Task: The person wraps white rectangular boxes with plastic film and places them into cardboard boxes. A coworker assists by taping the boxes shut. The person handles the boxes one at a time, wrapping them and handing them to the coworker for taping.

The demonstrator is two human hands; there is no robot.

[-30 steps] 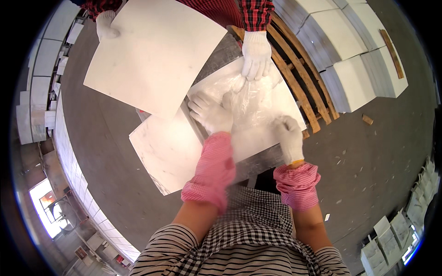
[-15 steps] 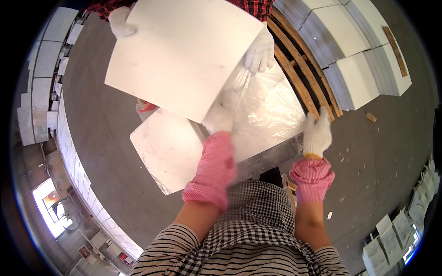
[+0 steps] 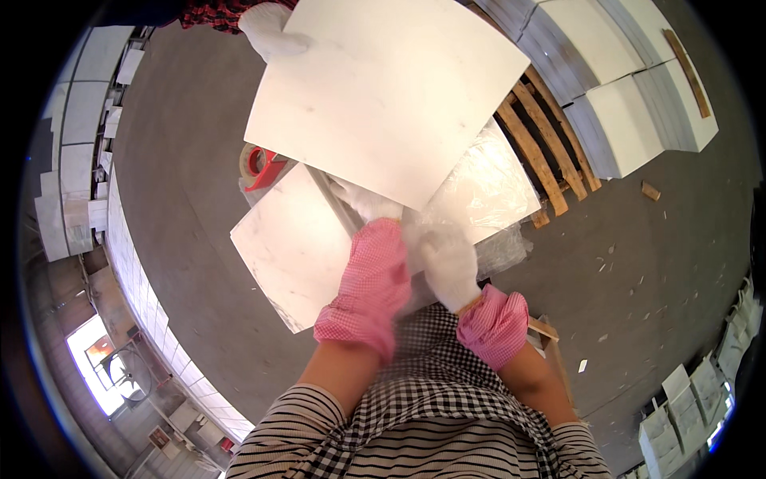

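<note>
My left hand, in a white glove and a pink checked sleeve cover, lies just under the near edge of a large white marble-like slab. Its visible fingers stretch leftward near the edge of a smaller white slab; the rest is partly covered. My right hand, also gloved, is at the near side of a slab covered in clear plastic film. Motion blurs its fingers, so its grip is unclear. A co-worker's gloved hand holds the large slab at its far left edge.
A red tape dispenser sits beyond the smaller slab. Wooden pallet slats lie to the right, with stacked white slabs behind them. A wood scrap is on the grey floor. More slabs stand far left.
The large slab has moved right with the co-worker's hand, uncovering the tape dispenser. My right hand has swung left from the film-covered slab's right corner toward my left hand.
</note>
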